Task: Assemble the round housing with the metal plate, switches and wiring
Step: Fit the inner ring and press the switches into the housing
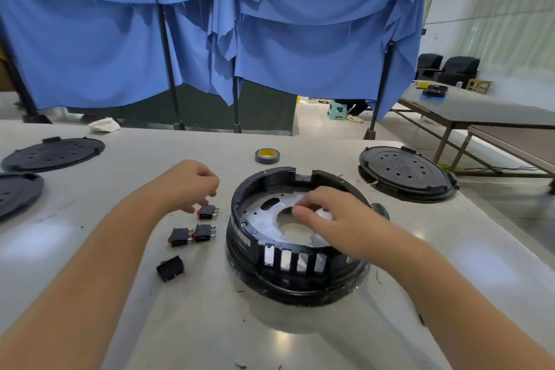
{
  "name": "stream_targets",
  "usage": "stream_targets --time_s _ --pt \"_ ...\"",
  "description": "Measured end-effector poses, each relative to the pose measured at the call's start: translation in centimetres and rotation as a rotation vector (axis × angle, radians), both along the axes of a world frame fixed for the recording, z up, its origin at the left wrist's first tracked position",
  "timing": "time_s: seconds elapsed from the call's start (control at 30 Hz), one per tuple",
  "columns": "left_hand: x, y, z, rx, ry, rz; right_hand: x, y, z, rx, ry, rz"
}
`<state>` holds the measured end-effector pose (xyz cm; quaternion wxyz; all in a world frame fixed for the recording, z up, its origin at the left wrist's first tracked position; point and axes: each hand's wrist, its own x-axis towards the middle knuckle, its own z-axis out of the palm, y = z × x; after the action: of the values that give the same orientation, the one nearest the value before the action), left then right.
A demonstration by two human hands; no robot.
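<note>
The round housing (295, 237) sits mid-tabletop with the metal plate (270, 219) seated inside it; the right hand (327, 216) hovers over the plate's central hole, fingers curled, though whether they pinch anything is hidden. Left of the housing, the left hand (192, 183), curled and apparently empty, reaches for the nearest rocker switch (207, 212) just below its fingertips, long axis across the tabletop; three more switches (192, 236) lie nearer the front edge.

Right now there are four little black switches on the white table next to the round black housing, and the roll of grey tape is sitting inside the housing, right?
Not quite. The head view shows the grey tape roll with its yellow core lying on the white table behind the round black housing, not inside it. Inside is the silver metal plate. The four little black switches do lie beside the housing.
</note>
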<state>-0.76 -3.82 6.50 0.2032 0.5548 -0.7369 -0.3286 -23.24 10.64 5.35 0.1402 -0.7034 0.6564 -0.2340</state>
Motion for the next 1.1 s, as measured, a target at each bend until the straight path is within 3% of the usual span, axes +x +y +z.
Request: stream_targets --time_s 0.07,0.17,0.27,0.4,0.53,0.63,0.83,1.1 --pt "1.3 0.0 -0.4 -0.013 -0.008 0.031 0.8 0.7 -0.7 -0.042 0.04 0.027" --pt "2.4 0.5 -2.2 -0.104 -0.122 0.052 1.3 1.4 -1.4 -0.283 0.077 -0.007" --pt "2.3 1.7 -4.3 -0.115 -0.266 -0.047 1.8 1.7 -2.3 -0.451 0.125 -0.027" --pt "2.1 2.4 -5.6 -0.217 -0.526 -0.089 2.0 2.7 -3.8 -0.535 0.185 -0.014" --pt "2.2 2.7 -5.9 -0.303 -0.587 -0.095 2.3 3.0 -5.0 -0.603 0.23 -0.041" --pt "2.5 3.0 -6.1 -0.336 -0.502 -0.125 2.5 3.0 -5.2 -0.626 0.239 -0.056" --pt "3.3 3.8 -5.2 -0.353 -0.054 -0.135 2.2 3.3 -5.0 -0.581 0.209 -0.078" --pt "3.3 6.2 -1.7 -0.579 0.207 -0.06 2.2 3.6 -4.8 -0.528 0.203 -0.08"
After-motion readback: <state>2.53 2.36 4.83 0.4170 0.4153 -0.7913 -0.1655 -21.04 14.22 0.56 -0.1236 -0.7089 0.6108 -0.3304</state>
